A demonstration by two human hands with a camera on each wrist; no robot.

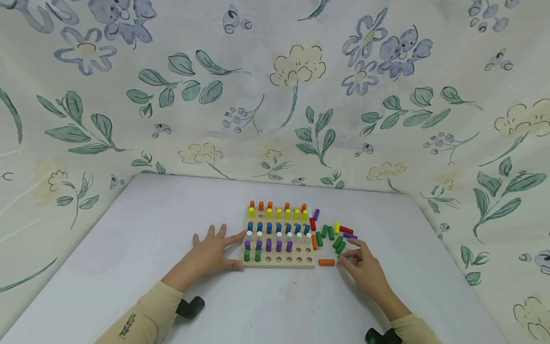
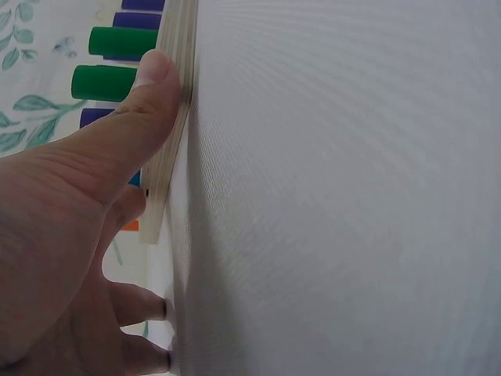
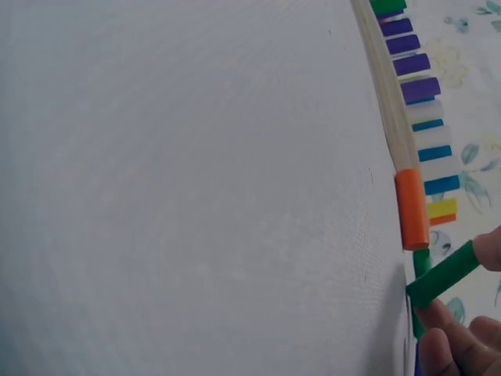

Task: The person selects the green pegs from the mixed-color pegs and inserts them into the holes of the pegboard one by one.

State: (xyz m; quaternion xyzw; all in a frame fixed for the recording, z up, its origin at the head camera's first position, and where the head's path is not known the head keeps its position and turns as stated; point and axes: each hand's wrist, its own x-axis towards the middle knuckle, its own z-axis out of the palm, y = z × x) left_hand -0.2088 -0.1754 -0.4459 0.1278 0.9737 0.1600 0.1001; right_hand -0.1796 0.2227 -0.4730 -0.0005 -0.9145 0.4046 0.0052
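A wooden pegboard (image 1: 279, 266) lies on the table with rows of orange, yellow, blue, white, purple and green pegs upright in it. Two green pegs (image 1: 252, 255) stand at the left of its front row, beside bare holes. My left hand (image 1: 209, 255) has its fingers spread, thumb and index finger touching the board's left side. To the right of the board, my right hand (image 1: 363, 267) pinches a green peg (image 3: 443, 276) between thumb and finger, tilted in the right wrist view. Close by lie an orange peg (image 1: 326, 263) and several loose green pegs (image 1: 331, 233).
More loose pegs lie right of the board, among them a red peg (image 1: 346, 230), a yellow peg (image 1: 337, 227) and a purple peg (image 1: 316, 214). The white table (image 1: 266, 310) meets a floral cloth (image 1: 258, 95) at the back and sides.
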